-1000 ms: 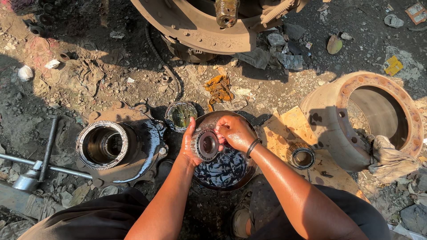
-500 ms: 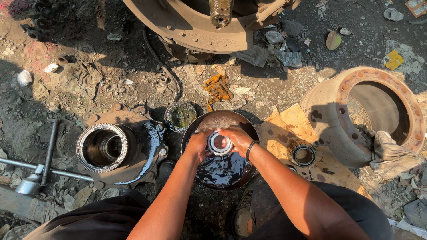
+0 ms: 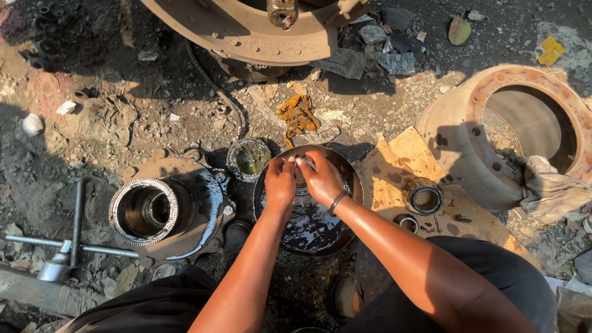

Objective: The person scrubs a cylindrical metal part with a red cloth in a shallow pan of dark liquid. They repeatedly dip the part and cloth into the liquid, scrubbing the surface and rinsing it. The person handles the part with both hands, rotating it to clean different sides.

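My left hand (image 3: 280, 183) and my right hand (image 3: 320, 177) are pressed together over the far part of a round metal pan (image 3: 266, 213) of dark, shiny oil. Between them they grip a round metal bearing (image 3: 300, 190). My fingers cover nearly all of it, and only a grey edge shows under my palms. A bracelet sits on my right wrist. Both forearms reach in from the bottom of the view.
A greasy wheel hub (image 3: 145, 211) with a toothed ring lies left of the pan, and a small tin (image 3: 250, 158) behind it. A bearing ring (image 3: 425, 198) rests on cardboard (image 3: 401, 157) at the right. Beyond are a rusty brake drum (image 3: 468, 135), a cross wrench (image 3: 68, 246) and the axle assembly (image 3: 271, 34).
A second ago the bearing was held up with its open face showing. My hands have since closed over it and shifted toward the pan's far side.
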